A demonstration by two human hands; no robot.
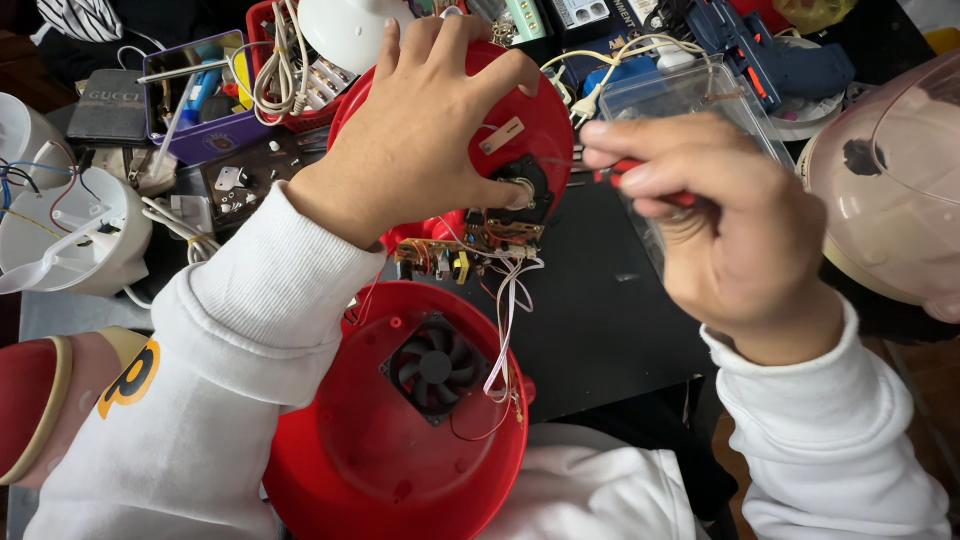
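My left hand (425, 125) lies spread over the upper red shell (545, 125), fingers splayed across its rim toward twelve o'clock and the thumb tip pressed beside the black motor mount (528, 190) at the shell's middle. It braces the shell rather than closing round it. My right hand (720, 215), at three o'clock from that mount, is closed around a red-handled screwdriver (650, 180) whose thin shaft reaches leftward to the mount.

At six o'clock from the mount hangs a small circuit board (465, 255), tied by white and red wires (510, 310) to the lower red shell (400, 440), which rests in my lap and carries a black fan (435, 368).

To do this well, I judge the shaft should sit square in the screw head, with the shell held flat so it cannot rock, and the push going straight along the shaft. The wires look short, so the upper shell should stay close to the lower one; pulling them apart could strain the solder joints. My thumb lies very near the tip, so a slip could catch it.

At ten o'clock a purple box (200, 125) holds small tools; a clear plastic tub (690, 95) sits at one o'clock.
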